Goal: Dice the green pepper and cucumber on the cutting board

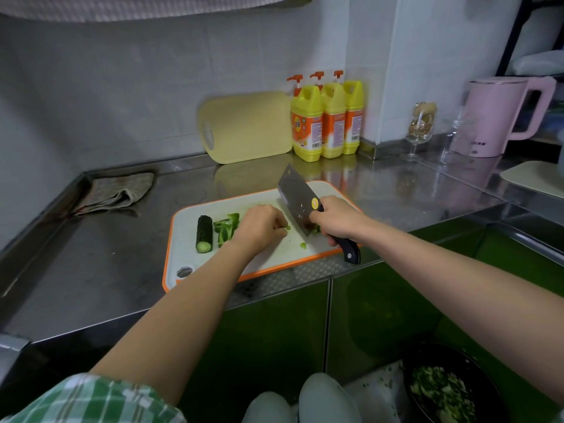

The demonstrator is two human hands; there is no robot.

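Green pepper (227,228) lies partly under the curled fingers of the left hand (262,228), which hold a small piece down on the cutting board (274,257). The right hand (338,221), at 3 o'clock from the left one, is closed around the black handle of a cleaver (297,199). Its blade stands on edge just beside the left fingertips. More pepper strips lie at 9 o'clock from the left hand. Further at 9 o'clock lies the cucumber (204,234), a short uncut piece. From the board, a crumpled cloth (116,192) is at 10 o'clock, three yellow bottles (306,123) at 1 o'clock, and a pink kettle (494,114) at 2 o'clock. A black bowl (410,355) of chopped greens is at 5 o'clock, below the counter.
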